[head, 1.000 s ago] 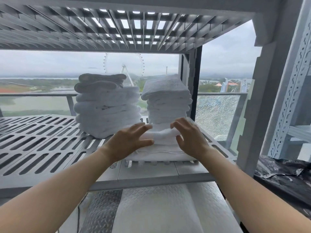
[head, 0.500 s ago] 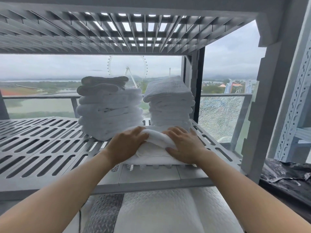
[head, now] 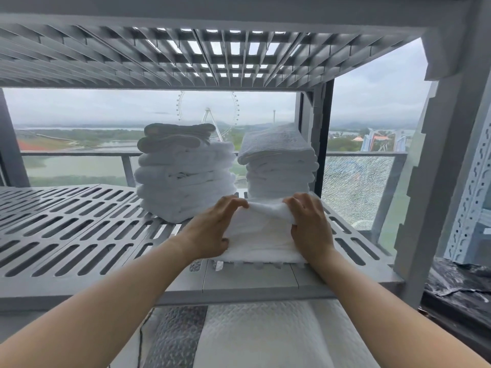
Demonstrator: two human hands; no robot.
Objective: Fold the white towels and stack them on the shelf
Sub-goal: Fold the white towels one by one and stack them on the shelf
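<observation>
A short pile of folded white towels (head: 259, 240) lies at the front of the grey slotted shelf (head: 79, 235). My left hand (head: 212, 229) grips the pile's left side, fingers curled over the top towel's bunched far edge. My right hand (head: 308, 224) grips the right side the same way, thumb on the pile's flank. Behind them stand two tall stacks of folded white towels, the left stack (head: 183, 173) with darker rolled cloths on top, the right stack (head: 279, 160) close to the shelf post.
A second slotted shelf (head: 212, 54) hangs close overhead. A grey upright post (head: 430, 181) bounds the right side, with a perforated metal rack (head: 473, 195) and black plastic sheeting (head: 462, 285) beyond. Quilted white fabric (head: 265, 335) lies below the shelf. Cracked balcony glass (head: 353, 189) stands behind.
Both hands went from pressing flat on the front pile to curling round its sides, bunching the top towel's far edge upward. The view has moved closer to the shelf.
</observation>
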